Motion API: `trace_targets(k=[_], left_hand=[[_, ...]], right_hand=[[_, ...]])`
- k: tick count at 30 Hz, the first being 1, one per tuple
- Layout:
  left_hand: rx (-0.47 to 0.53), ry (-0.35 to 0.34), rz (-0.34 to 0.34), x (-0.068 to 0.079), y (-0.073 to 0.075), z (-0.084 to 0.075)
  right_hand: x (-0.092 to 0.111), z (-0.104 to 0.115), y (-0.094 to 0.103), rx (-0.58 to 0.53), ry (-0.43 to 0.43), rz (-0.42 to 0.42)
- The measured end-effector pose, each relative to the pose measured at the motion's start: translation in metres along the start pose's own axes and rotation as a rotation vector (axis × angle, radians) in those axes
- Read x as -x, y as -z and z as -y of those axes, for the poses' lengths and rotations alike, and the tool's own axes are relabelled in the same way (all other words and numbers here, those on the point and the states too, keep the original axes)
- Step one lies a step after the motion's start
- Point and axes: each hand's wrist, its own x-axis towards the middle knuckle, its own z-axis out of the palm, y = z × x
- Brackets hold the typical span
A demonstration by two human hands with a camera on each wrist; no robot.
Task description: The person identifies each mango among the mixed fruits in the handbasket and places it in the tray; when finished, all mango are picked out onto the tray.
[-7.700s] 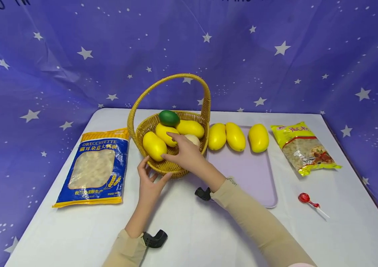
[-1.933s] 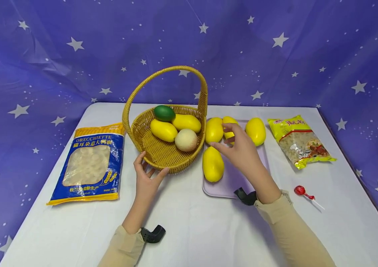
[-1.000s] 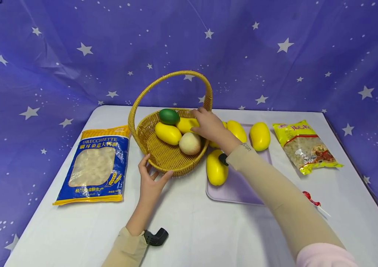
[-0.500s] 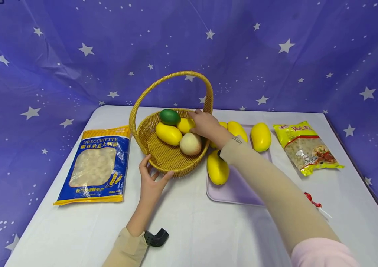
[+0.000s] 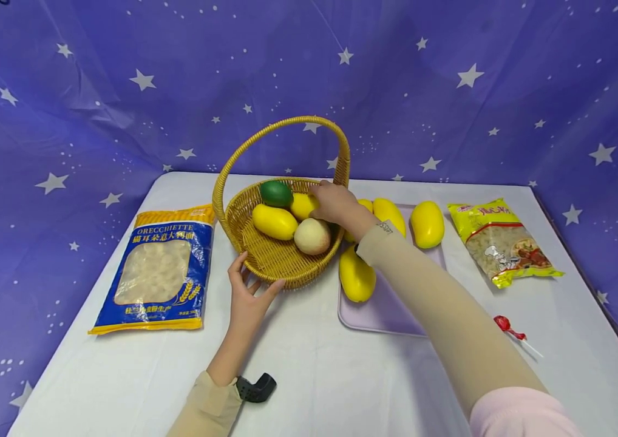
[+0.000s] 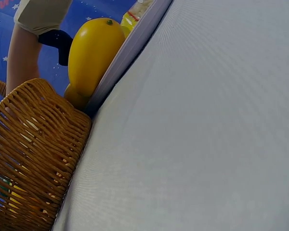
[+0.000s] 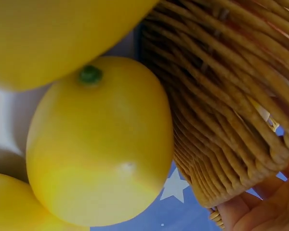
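A wicker basket (image 5: 285, 276) with a tall handle stands at the middle of the table, gripped at its front edge by my left hand (image 5: 247, 303), fingers and thumb spread along it. Reaching over the basket's right side, my right hand (image 5: 336, 203) holds a yellow mango (image 5: 302, 207), partly hidden behind the fingers. Inside the basket too are another mango (image 5: 274, 221), a smooth green fruit (image 5: 276, 194) and a round, pale peach-like fruit (image 5: 312, 236). From the right wrist, fingers (image 7: 260, 211) show at the basket's woven side.
Right of the basket lies a lilac tray (image 5: 391, 318) bearing several mangoes, one (image 5: 357, 276) close to the basket. A blue orecchiette bag (image 5: 156, 270) lies at the left. On the right are a yellow food packet (image 5: 502, 243) and a red lollipop (image 5: 502, 323).
One mango has gone from the basket's front left to the tray. My right hand has since returned to the basket; the other mango and green fruit there shift slightly. My left hand stays put.
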Motion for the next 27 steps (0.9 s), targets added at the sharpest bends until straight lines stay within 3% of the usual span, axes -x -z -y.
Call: trace_targets(k=[9,16,22,27], left_hand=[[0.002,0.005,0.003,0.001,0.000,-0.001],[0.031,0.037,0.033,0.004,0.001,-0.028],[0.017,0.028,0.018,0.001,0.001,-0.007],[0.000,-0.004,-0.001,0.001,0.000,-0.001]], right_hand=[[0.003,0.000,0.000,-0.055,-0.032,-0.031],[0.007,0.002,0.001,-0.067,-0.061,-0.082],[0.015,0.003,0.008,-0.090,-0.037,-0.134],[0.027,0.003,0.018,-0.164,-0.015,-0.207]])
